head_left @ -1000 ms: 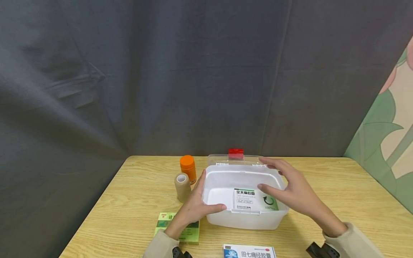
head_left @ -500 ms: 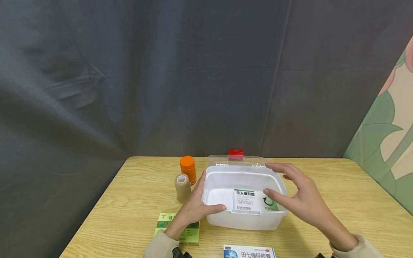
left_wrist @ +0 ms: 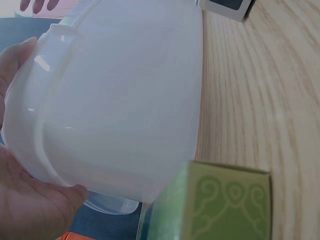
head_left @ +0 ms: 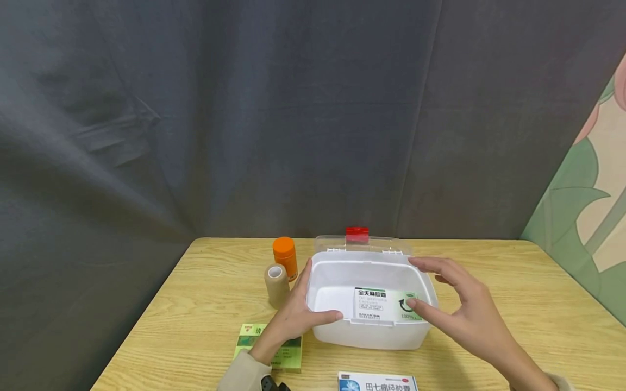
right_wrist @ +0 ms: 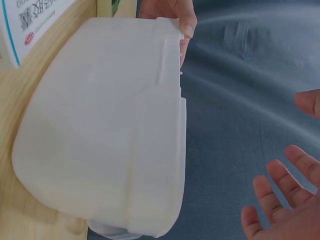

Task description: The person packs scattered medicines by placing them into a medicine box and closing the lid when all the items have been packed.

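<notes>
A translucent white plastic storage box (head_left: pixel 368 335) stands on the table, its clear lid (head_left: pixel 381 244) swung back and a red latch (head_left: pixel 357 234) at the lid's far edge. Inside lies a white-and-green capsule packet (head_left: pixel 374 304). My left hand (head_left: pixel 297 312) grips the box's left end, the thumb across the front rim and the fingers along the side. Over the right end hovers my right hand (head_left: pixel 467 307), thumb and fingers spread apart with nothing between them. The right wrist view shows that hand (right_wrist: pixel 290 205) apart from the box wall.
Behind my left hand stand an orange-capped bottle (head_left: pixel 286 256) and a tan bandage roll (head_left: pixel 277 285). A green medicine box (head_left: pixel 288 355) lies partly under my left wrist. In front of the storage box is a white-and-blue medicine box (head_left: pixel 377 382). A dark curtain (head_left: pixel 313 119) hangs behind the table.
My right hand has drawn back to the right and toward me, its thumb shifting from above the capsule packet's middle to its right end. My left hand and the storage box stay put.
</notes>
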A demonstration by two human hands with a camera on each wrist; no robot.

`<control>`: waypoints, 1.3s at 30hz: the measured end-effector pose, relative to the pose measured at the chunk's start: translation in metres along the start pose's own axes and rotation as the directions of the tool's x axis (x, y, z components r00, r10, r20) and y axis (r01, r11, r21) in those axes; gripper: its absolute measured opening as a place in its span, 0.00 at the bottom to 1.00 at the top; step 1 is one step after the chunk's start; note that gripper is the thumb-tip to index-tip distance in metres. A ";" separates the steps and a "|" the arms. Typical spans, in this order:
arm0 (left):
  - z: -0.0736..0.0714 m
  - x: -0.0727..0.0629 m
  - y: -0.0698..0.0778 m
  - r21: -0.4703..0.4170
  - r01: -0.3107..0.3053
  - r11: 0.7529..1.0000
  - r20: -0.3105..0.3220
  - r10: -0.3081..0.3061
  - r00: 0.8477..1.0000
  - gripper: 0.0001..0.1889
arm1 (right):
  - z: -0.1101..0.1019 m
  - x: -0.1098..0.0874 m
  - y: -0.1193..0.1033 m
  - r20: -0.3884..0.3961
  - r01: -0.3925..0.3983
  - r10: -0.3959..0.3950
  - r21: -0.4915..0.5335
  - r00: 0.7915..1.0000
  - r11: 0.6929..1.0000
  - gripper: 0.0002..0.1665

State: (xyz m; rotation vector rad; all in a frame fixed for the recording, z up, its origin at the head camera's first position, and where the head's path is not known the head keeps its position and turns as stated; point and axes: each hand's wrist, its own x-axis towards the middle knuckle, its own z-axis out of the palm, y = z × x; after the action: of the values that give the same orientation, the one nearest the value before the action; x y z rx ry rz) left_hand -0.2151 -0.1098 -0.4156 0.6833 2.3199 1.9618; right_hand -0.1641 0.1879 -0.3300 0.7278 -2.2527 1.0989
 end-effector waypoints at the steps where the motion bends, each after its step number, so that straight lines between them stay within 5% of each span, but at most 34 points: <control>1: 0.000 0.000 0.000 0.002 0.000 1.000 -0.001 0.000 1.000 0.63 | 0.000 -0.001 0.000 0.006 -0.001 0.001 0.000 1.000 1.000 0.40; 13: 0.000 -0.002 0.001 0.024 0.007 1.000 -0.006 -0.007 1.000 0.63 | -0.004 -0.017 -0.003 0.087 0.004 -0.009 0.057 0.996 0.998 0.42; 23: 0.000 -0.001 0.000 0.023 -0.005 1.000 -0.003 0.006 1.000 0.63 | -0.006 -0.028 0.002 0.112 0.141 -0.164 0.193 0.980 0.971 0.50; 29: 0.000 -0.001 -0.001 0.018 -0.011 1.000 0.000 0.011 1.000 0.63 | -0.009 -0.037 0.003 0.214 0.055 -0.101 0.210 0.972 0.976 0.50; 33: 0.000 -0.001 0.000 0.024 -0.002 1.000 -0.004 0.003 1.000 0.63 | -0.004 -0.042 0.012 0.199 0.136 -0.204 0.310 0.958 0.941 0.50; 39: 0.000 -0.001 0.001 0.029 0.006 1.000 -0.009 -0.005 1.000 0.63 | 0.001 -0.048 0.013 0.238 0.086 -0.166 0.315 0.957 0.945 0.48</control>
State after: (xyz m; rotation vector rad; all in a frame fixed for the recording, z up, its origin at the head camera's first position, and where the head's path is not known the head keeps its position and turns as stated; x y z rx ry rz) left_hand -0.2138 -0.1103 -0.4151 0.6706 2.3572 1.9371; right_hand -0.1385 0.2048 -0.3685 1.1897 -2.2324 1.3686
